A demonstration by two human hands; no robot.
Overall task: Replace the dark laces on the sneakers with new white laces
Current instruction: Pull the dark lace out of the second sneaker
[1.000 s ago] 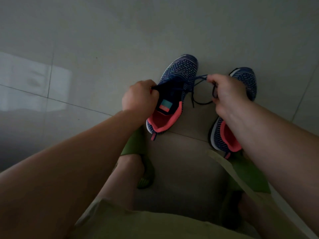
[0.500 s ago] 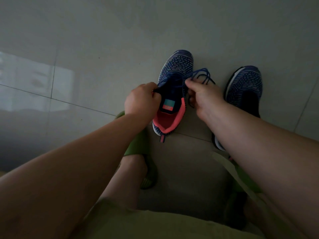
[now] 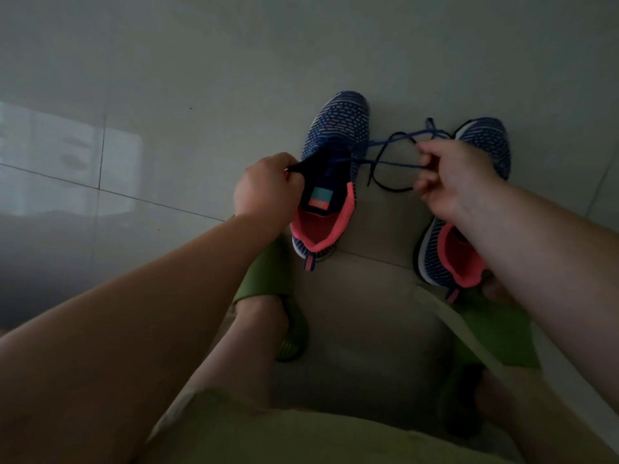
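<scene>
On the tiled floor (image 3: 201, 78), two blue knit sneakers side by side, toes pointing away. Left hand (image 3: 266, 190) curled round the collar and tongue of the left sneaker (image 3: 338, 128), steadying it. Right hand (image 3: 452, 175) pinching the dark lace (image 3: 385, 152), drawn taut out to the right above the right sneaker (image 3: 485, 142). Step in hand, by the look of it: unthreading the old lace. Next: pull clear of the remaining eyelets without tipping the shoe. No white laces in view.
</scene>
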